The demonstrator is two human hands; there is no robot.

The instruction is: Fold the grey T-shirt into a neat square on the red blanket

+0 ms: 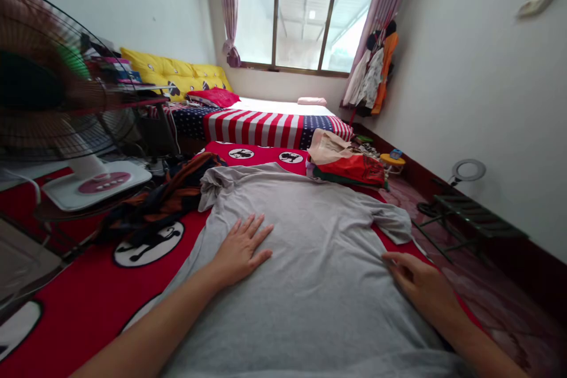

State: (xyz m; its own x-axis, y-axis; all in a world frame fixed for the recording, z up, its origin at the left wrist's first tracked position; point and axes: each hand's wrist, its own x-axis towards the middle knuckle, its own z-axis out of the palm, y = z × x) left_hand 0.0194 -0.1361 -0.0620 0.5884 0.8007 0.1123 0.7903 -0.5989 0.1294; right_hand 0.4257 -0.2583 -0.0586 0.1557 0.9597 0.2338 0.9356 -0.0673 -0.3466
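A grey T-shirt (pixel 310 248) lies spread flat on a red blanket (pixel 88 301) printed with white ovals. My left hand (pixel 241 248) rests palm down on the shirt's left side, fingers spread. Near the shirt's right edge, just below the right sleeve (pixel 392 221), my right hand (pixel 420 283) lies on the cloth with its fingers loosely curled. Whether it pinches the fabric is unclear. Neither hand lifts anything.
A dark orange-and-black heap of clothes (pixel 163 198) lies left of the shirt. A standing fan (pixel 57 106) is at far left. Folded red and beige cloth (pixel 349 162) sits beyond the shirt. A striped bed (pixel 266 124) is behind, a folding rack (pixel 469 212) at right.
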